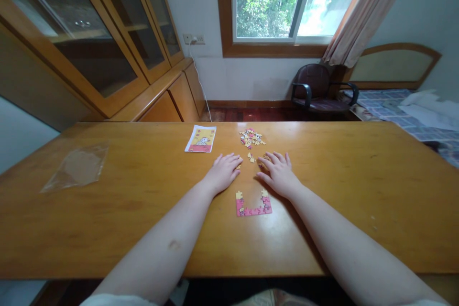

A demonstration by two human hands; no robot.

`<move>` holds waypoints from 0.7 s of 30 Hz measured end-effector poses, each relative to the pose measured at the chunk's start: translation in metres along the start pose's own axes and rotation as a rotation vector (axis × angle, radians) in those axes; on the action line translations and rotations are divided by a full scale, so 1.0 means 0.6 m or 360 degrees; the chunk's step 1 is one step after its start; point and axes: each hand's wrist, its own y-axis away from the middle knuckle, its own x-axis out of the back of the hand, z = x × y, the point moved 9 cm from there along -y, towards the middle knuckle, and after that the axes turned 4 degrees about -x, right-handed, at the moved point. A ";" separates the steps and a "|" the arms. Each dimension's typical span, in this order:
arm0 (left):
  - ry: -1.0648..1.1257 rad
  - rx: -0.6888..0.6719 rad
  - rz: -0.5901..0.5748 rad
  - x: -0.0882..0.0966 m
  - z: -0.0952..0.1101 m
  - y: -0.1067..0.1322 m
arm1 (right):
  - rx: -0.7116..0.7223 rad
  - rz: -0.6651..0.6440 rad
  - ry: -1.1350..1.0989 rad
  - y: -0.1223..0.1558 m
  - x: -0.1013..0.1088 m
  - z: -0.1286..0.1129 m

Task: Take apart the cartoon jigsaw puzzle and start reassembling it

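My left hand [223, 173] lies palm down on the table, fingers stretched out, with a yellow puzzle piece [238, 166] at its fingertips. Across from it, my right hand [281, 176] rests with spread fingers over a few jigsaw pieces [262, 166], partly hidden beneath them. Between the hands sit some loose yellow pieces [251, 158]. Closer to me is a joined, U-shaped puzzle border [254, 212], pink along the bottom and sides with yellow at its upper ends. Beyond my hands is a pile of mixed puzzle pieces [251, 137].
A picture card [201, 139] with a white cartoon figure lies at the back left of the wooden table [143, 215]. Farther left is a clear plastic bag [79, 165]. A dark office chair [315, 88] stands behind the table, and a glass-door cabinet [118, 33] to the left.
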 end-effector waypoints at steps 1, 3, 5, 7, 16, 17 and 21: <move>0.0009 0.0016 0.0000 0.000 -0.003 0.000 | 0.0024 -0.0011 0.0016 0.001 -0.003 -0.004; 0.0023 0.0019 -0.0024 -0.005 -0.002 0.001 | 0.0072 -0.0029 0.0053 0.003 -0.008 -0.014; 0.0020 0.0008 -0.0065 -0.011 0.003 0.001 | 0.0080 -0.0043 0.0078 0.003 -0.013 -0.019; 0.0010 0.0012 -0.0084 -0.014 0.004 0.000 | 0.0030 -0.0040 0.0082 0.000 -0.014 -0.015; 0.0095 0.0118 0.0071 0.000 -0.031 -0.005 | -0.0156 0.0092 0.0056 -0.002 -0.002 0.010; 0.0089 0.0098 0.0100 0.005 -0.027 -0.004 | -0.0073 0.0094 0.0056 0.000 -0.002 -0.002; 0.0099 -0.0162 0.0109 0.013 0.007 -0.003 | 0.0222 0.0055 0.0067 -0.002 -0.007 -0.047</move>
